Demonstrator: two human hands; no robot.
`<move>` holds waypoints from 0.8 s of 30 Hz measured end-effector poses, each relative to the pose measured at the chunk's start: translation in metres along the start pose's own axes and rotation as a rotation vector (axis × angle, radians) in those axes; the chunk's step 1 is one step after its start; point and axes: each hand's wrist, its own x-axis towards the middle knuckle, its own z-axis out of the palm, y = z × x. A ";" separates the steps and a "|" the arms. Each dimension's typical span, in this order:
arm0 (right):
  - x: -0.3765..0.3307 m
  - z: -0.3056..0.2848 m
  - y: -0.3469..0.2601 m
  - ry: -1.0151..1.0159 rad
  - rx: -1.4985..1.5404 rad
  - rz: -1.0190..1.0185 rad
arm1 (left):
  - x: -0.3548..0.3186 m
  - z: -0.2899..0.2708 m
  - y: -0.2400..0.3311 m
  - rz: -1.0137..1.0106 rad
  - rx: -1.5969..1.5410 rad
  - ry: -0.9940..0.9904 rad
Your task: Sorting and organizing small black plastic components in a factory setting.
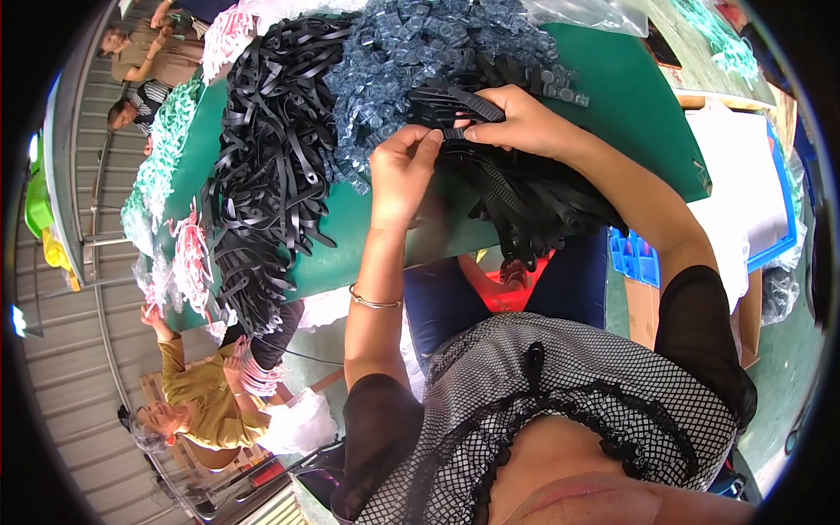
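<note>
My left hand (404, 171) is closed in a pinch, thumb against forefinger, at one end of a small black ribbed strap piece (453, 134). From the other side, my right hand (523, 122) grips the same piece. A black ribbed strap (472, 102) lies across the right fingers. Just beyond both hands spreads a heap of translucent blue-grey plastic clips (376, 79). Below and right of them lies a pile of black ribbed straps (534, 197), partly under my right forearm. Small details between the fingertips are hidden.
A long heap of black loop-ended straps (271, 131) covers the left of the green table (626, 114). Co-workers sit at the left, one in a mustard top (201, 398) holding pink-and-white strips. A blue crate (637, 258) and white sheets (735, 166) stand at the right.
</note>
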 end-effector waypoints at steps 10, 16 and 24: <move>0.005 -0.003 0.011 -0.013 -0.153 -0.211 | 0.005 0.013 0.016 -0.215 -0.287 -0.170; 0.008 -0.006 0.017 -0.037 -0.224 -0.201 | -0.002 0.017 0.007 -0.156 -0.399 -0.028; 0.004 -0.005 0.002 -0.048 -0.047 0.061 | -0.003 0.005 0.004 -0.168 -0.414 0.021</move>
